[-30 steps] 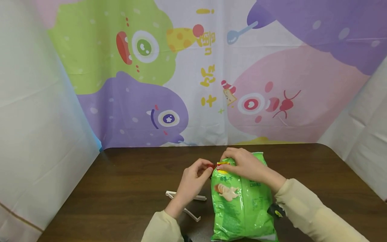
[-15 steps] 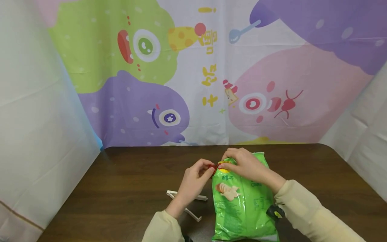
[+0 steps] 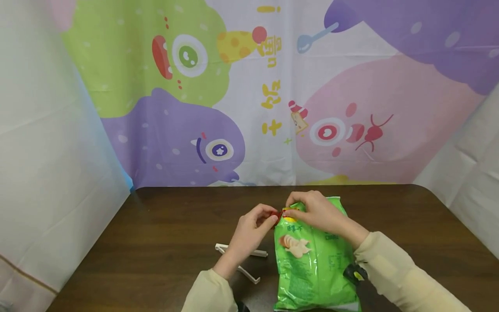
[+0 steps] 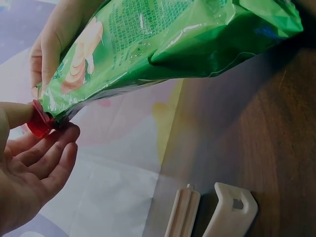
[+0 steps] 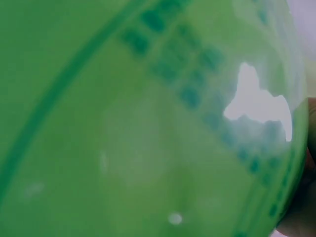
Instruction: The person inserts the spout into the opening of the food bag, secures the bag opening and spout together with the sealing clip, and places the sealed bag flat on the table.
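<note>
A green chip bag [image 3: 312, 268] leans on the table, front right of centre in the head view. My right hand [image 3: 317, 212] grips its upper edge, thumb over the front by the red and yellow logo. At the bag's upper left corner, my left hand [image 3: 247, 232] pinches a small translucent red plastic piece [image 4: 40, 121] between thumb and fingers. That piece sits right at the corner of the bag; I cannot tell what kind it is. The right wrist view is filled by the bag's blurred green surface.
A white hinged clip [image 3: 259, 253] lies with its arms spread on the dark wooden table [image 3: 156, 242], partly behind the left forearm. A cartoon-printed curtain [image 3: 265, 160] hangs behind the table, with white cloth at both sides.
Both hands keep their hold with barely any movement. A little more of the red piece shows between the left fingertips and the bag's corner. The head view has shifted slightly.
</note>
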The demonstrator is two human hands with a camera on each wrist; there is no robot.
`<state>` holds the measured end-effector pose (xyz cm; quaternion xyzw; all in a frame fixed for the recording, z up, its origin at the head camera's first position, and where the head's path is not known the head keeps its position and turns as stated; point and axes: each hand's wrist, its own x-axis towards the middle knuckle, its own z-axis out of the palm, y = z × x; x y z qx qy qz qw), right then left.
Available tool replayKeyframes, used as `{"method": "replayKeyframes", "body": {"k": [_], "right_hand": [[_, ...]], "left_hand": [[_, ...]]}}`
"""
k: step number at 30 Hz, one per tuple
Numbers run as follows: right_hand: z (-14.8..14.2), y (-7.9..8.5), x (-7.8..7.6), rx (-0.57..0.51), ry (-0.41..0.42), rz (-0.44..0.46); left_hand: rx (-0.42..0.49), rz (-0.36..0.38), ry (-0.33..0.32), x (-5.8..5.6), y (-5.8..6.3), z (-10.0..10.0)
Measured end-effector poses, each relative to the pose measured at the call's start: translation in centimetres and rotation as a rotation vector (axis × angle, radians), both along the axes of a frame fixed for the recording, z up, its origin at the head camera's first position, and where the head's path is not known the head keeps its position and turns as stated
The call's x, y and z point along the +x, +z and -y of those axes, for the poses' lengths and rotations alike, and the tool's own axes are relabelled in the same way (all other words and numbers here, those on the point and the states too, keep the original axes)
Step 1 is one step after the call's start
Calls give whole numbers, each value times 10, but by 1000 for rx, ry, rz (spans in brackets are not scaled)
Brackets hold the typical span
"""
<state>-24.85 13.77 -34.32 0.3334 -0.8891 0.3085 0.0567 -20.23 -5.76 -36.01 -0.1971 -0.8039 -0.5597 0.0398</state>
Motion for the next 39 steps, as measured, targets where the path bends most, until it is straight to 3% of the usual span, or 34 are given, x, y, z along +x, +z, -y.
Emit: {"method": "replayKeyframes", "body": {"k": [9,16,23,31,39], "right_hand": [[1,0,-1,-10,0,9],[-5,-3,1,2,-42,23],[-7,-3,3,-5,-32,30],[-7,-4,2,-4,-44,23],[-7,-3,2,0,-45,14]], "left_hand": [[66,69,-7,-3,-1,5],[30,76,10,-21,-31,6],[-39,2,54,-24,-41,16],[-92,-25,78,-22,-46,32],[-252,-94,165,-21,-52,43]]}}
